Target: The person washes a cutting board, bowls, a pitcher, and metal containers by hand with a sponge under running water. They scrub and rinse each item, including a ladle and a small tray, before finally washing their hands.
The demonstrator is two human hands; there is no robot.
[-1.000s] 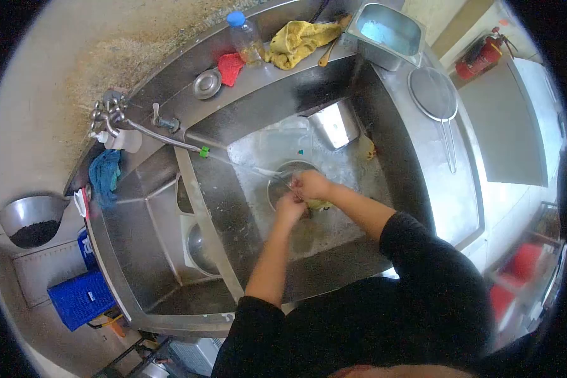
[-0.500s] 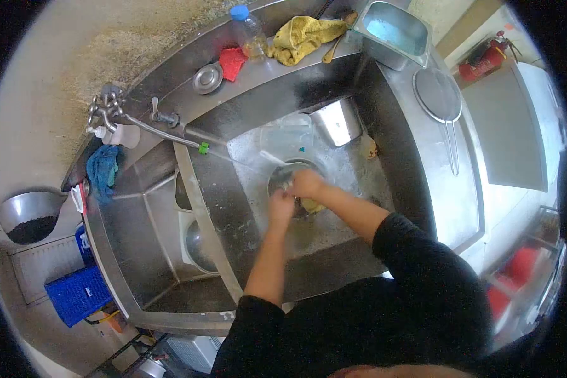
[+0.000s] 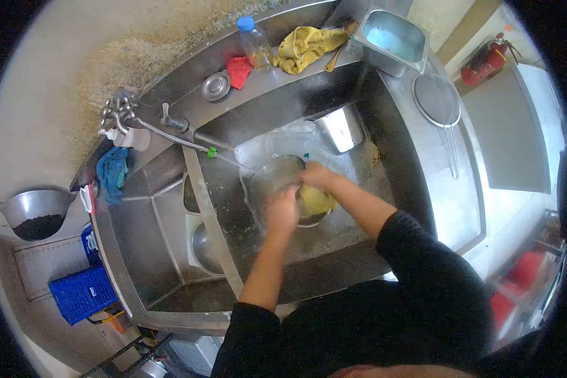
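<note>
In the large sink basin, my left hand and my right hand are closed at the edge of a round, greyish metal dish, which is tilted and blurred. Water from the hose tap with a green end runs onto it. Just below my right hand, a yellow lump lies within a round metal rim. Behind the dish are a clear plastic container and a shiny steel pan.
On the back ledge stand a bottle with a blue cap, a red cloth, a small metal lid and a yellow cloth. A steel tub and a strainer are at the right. The left basin holds bowls.
The round dish has come up and tilted toward the water stream between my hands. My left hand has shifted slightly down, and more of the yellow lump shows.
</note>
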